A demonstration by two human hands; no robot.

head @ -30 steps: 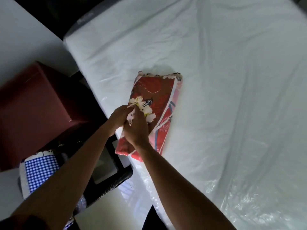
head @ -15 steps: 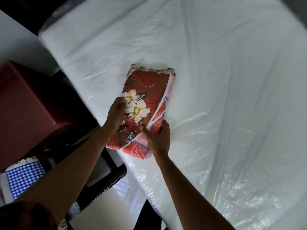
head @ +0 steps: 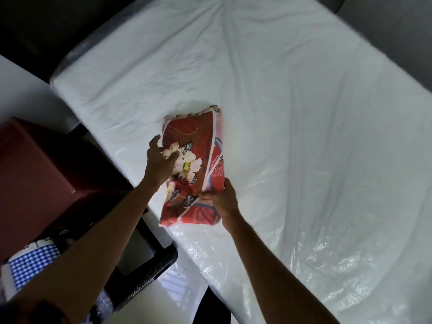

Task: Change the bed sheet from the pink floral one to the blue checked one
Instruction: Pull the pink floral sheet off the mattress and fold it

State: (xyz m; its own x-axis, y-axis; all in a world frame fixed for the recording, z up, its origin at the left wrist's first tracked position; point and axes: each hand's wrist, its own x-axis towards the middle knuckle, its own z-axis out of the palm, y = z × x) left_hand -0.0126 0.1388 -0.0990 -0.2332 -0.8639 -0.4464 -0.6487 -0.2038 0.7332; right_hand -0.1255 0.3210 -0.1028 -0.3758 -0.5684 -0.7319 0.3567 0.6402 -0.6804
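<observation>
We count one folded floral sheet (head: 194,164), red with white flowers, and one blue checked sheet (head: 30,260), so two sheets in all. There is one bed (head: 304,101) with a single white cover, and we see two hands, one left hand (head: 161,162) and one right hand (head: 222,199). Beside the bed we count one reddish-brown box (head: 30,178) and one black basket (head: 152,270).

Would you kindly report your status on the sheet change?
Left hand and right hand grip the folded floral sheet over the mattress. Blue checked sheet off to the left, untouched. Nothing in the way.
</observation>
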